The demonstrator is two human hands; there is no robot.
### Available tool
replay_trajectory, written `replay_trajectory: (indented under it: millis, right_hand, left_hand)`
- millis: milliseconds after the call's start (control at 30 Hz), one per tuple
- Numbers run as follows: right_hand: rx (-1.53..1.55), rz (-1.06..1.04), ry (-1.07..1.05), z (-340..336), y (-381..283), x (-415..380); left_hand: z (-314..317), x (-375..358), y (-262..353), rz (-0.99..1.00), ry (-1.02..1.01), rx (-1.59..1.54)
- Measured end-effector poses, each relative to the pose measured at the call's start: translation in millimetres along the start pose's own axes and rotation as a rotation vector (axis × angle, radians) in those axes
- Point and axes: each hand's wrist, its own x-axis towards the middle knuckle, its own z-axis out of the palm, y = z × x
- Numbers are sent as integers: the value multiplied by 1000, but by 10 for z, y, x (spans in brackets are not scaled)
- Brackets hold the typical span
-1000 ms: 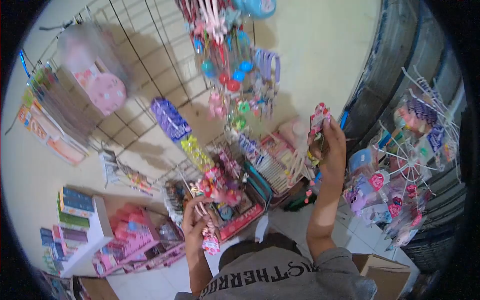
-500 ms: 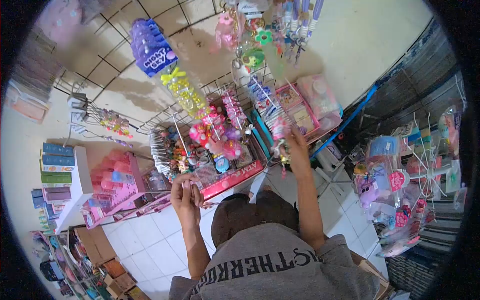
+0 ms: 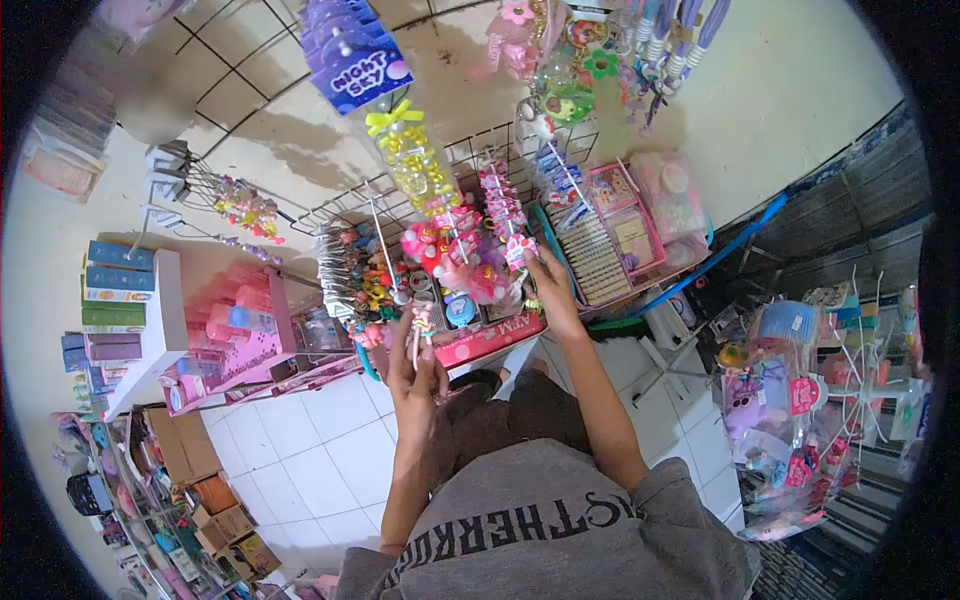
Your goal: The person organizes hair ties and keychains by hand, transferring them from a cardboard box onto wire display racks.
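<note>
Near the front edge of the display, my left hand has its fingers closed round a small pink and yellow charm. To the right, my right hand pinches a pink and white item at the lower end of a row of pink carded pieces on a hook. Pink and red plush trinkets hang between the two hands. Just left of them are several small figure charms on another hook.
Behind is a wire grid with yellow beaded packs. At right are pink trays and a rack of bagged goods. A white shelf and pink stand are at left; tiled floor is below.
The view has shifted, so the display appears farther right. My right hand has moved left from the striped carded row to the pink one. My left hand now holds a small charm.
</note>
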Motion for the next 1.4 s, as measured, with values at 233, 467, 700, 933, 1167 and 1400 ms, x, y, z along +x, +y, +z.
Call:
replay_trajectory:
  millis: [233,467,700,933,1167,1400]
  right_hand:
    - [-188,-183,182,133,-5,274]
    - [-637,-359,401,19,-197,-33]
    - [-172,-195,-200,24,-427,-472]
    - [-141,60,-659,-165,-530,-671]
    - [-33,29,-352,-274,-288,-547]
    - [-95,-154,-171,-121,-289,-275]
  left_hand:
    - [138,118,-123,-31,-34,4]
    - [372,342,-392,46,-110,32]
    - [496,410,-259,-369,-297,-607]
    - [390,461,-124,-452,-263,-1101]
    - [329,338,-441,-345,9,-1027]
    - [383,348,-1054,-929,277,-1118]
